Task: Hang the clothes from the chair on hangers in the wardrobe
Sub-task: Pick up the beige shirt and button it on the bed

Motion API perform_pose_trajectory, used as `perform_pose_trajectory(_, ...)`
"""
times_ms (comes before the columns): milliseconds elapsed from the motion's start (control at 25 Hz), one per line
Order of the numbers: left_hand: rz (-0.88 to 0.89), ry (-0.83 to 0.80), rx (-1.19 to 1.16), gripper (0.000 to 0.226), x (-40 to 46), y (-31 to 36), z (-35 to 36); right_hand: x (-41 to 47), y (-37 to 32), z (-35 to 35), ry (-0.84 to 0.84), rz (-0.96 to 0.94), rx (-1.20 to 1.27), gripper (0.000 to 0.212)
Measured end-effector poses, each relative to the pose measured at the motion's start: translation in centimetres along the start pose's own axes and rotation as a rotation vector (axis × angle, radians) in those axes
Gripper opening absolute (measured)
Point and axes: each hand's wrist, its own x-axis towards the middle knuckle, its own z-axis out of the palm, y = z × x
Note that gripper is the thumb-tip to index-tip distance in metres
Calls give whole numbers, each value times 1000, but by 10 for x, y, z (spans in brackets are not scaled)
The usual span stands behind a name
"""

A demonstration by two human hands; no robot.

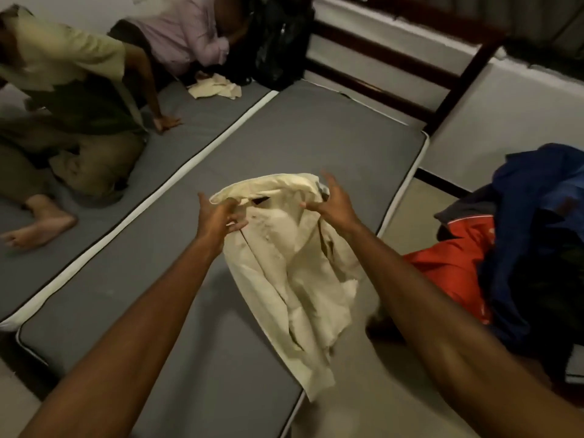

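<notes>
A cream shirt (290, 267) hangs in the air above a grey mattress (284, 134), held up by its collar. My left hand (218, 218) pinches the collar's left side. My right hand (331, 200) holds the right side between thumb and fingers, other fingers spread. A dark tip, perhaps of a hanger, shows inside the collar opening. At the right lies a pile of clothes: a blue garment (537, 197) over a red one (455, 263); what it rests on is hidden. No wardrobe is in view.
A second grey mattress (196, 121) lies at the left, with a person kneeling on it (72, 99) and another bent over at the back (186, 36). A crumpled cream cloth (215, 86) and a black bag (278, 42) lie near them. A dark wooden frame (442, 86) stands against the white wall.
</notes>
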Motion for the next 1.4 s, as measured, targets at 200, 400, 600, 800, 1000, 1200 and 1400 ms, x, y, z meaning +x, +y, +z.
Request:
perform_pose_trajectory(200,-207,-41,266,73,50,-140,-32,11,102,92,-79,47,-23,37)
perform_pose_trajectory(400,-428,14,451,47,33,-295,-45,-25,228,142,-201,258,-147,14)
perform_pose_trajectory(600,-266,1,766,72,53,-372,-4,-21,310,191,-340,200,-423,44)
perform_pose_trajectory(800,-267,53,1035,52,77,-420,3,-49,364,236,-461,15,-462,24)
perform_pose_trajectory(1000,-493,145,965,49,54,-430,-48,-75,367,242,-692,77,-289,20)
perform_pose_trajectory(1200,-24,176,947,44,66,-393,-32,-17,342,239,-261,58,-213,20)
perform_pose_trajectory(1400,315,101,657,5,131,-364,26,59,324,259,-143,-57,-277,12)
